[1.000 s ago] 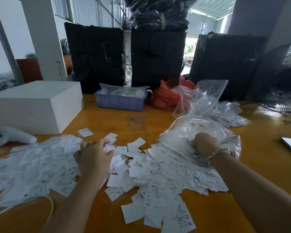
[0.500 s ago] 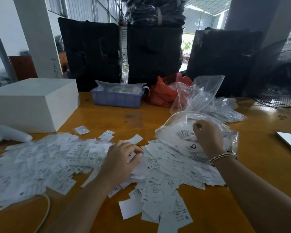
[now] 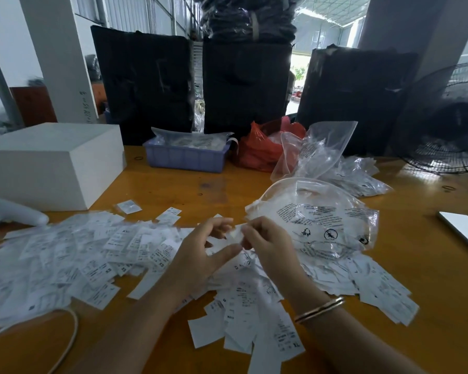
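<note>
Sorting printed labels. One small white label (image 3: 237,234), thin, flat and rectangular, is pinched by the right hand (image 3: 265,247) just left of the clear bag (image 3: 322,220). The left hand (image 3: 200,255), loosely curled, meets its other edge; whether it grips cannot be told. Matte paper slips (image 3: 92,255) lie heaped left of and below the crinkled, glossy bag. Best practice is probably to separate a single slip, hold it by its edges, and read its size before placing it.
</note>
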### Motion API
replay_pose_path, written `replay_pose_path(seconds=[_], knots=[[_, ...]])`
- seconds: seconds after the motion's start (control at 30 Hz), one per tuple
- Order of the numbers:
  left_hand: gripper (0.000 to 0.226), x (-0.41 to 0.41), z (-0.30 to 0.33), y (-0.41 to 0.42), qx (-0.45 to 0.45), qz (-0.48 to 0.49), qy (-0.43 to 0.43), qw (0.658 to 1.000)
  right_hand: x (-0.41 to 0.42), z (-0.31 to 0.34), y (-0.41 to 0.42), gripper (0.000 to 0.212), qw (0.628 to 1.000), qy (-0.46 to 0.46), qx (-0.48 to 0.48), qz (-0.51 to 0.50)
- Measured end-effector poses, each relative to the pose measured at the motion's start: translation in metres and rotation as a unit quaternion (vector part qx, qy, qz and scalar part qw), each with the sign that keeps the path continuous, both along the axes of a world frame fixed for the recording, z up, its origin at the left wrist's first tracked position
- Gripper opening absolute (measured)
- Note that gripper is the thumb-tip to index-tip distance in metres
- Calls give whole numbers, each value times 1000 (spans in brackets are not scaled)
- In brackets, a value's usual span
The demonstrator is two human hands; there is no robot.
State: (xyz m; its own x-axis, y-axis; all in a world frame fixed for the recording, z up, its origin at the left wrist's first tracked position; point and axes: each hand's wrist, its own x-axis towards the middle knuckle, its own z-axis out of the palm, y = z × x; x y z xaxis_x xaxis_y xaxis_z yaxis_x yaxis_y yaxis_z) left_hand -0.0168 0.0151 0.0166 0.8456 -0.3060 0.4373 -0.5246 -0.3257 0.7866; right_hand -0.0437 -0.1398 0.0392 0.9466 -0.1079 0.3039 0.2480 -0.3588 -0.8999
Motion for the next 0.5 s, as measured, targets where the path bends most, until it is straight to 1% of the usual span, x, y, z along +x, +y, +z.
replay_pose_path(seconds=[0.1,0.2,0.27,0.3,0.33,0.37,0.4,0.43,0.5], knots=[[25,2,-1,-1,15,37,-18,999,4,-9,8,11,1000,9,-19,7],[18,3,0,-1,-6,72,-3,997,7,-18,8,13,998,-2,-64,2],[14,4,0,0,-30,90,9,995,6,-23,5,12,992,-10,-124,22],[14,4,1,1,-36,99,14,994,5,-26,3,19,983,-12,-180,46],[15,4,0,0,-37,109,15,993,6,-31,0,31,964,-17,-253,74],[17,4,0,0,-35,119,13,992,6,-35,-2,42,938,-28,-333,97],[20,4,-1,0,-32,129,7,991,6,-38,-4,48,909,-44,-399,110],[21,4,-1,0,-29,141,-3,990,6,-40,-5,50,888,-62,-441,114],[21,5,0,0,-35,160,-6,986,6,-38,-4,44,873,-86,-464,123]])
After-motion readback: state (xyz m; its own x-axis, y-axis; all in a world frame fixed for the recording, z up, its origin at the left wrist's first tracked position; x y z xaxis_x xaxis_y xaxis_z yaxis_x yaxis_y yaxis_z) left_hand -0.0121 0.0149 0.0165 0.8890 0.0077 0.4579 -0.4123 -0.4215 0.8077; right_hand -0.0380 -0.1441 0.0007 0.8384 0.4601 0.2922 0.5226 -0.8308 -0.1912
